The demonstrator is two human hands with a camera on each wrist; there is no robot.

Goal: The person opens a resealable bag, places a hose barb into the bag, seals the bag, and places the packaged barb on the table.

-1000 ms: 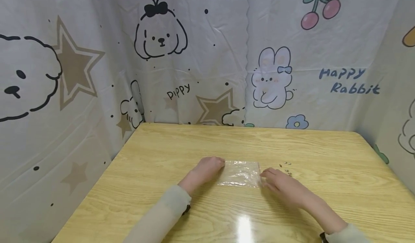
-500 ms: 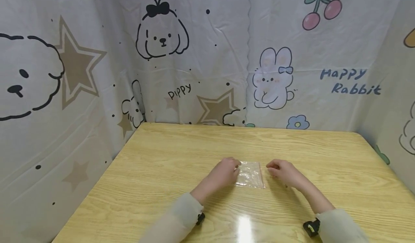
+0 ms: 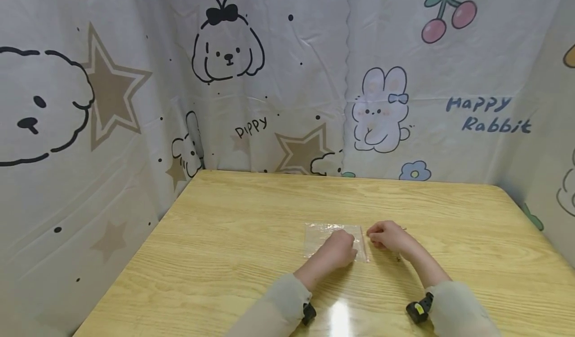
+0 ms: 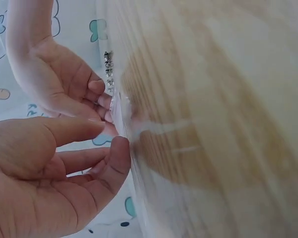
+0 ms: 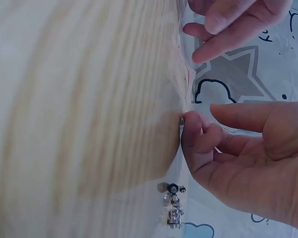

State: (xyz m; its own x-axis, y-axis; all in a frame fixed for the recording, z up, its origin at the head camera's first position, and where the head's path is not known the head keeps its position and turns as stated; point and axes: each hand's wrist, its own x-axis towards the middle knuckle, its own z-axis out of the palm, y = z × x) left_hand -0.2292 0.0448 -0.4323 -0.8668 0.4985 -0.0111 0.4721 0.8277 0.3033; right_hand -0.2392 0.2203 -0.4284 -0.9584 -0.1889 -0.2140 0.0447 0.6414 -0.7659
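A clear plastic bag (image 3: 314, 234) lies flat on the wooden table. Over its right part is the left hand (image 3: 334, 252); in the left wrist view that hand (image 4: 64, 173) has its thumb and index finger apart, a fingertip resting on the bag. The right hand (image 3: 391, 237) is just beyond the bag's right edge. In the right wrist view its loosely bent fingers (image 5: 191, 131) touch the tabletop beside a tiny metal piece (image 5: 182, 121), the thumb held apart. Several small metal pieces (image 5: 174, 210) lie near this hand, partly hidden by it in the head view.
The wooden table (image 3: 233, 212) extends around both hands, its back edge against a printed curtain (image 3: 269, 77). More curtain hangs along the left and right sides. A dark device (image 3: 419, 311) is at the right wrist, another (image 3: 308, 313) at the left.
The left hand has moved right from the bag's left edge to over its right part. The right hand has moved off the bag's right edge and slightly back, now covering most metal pieces.
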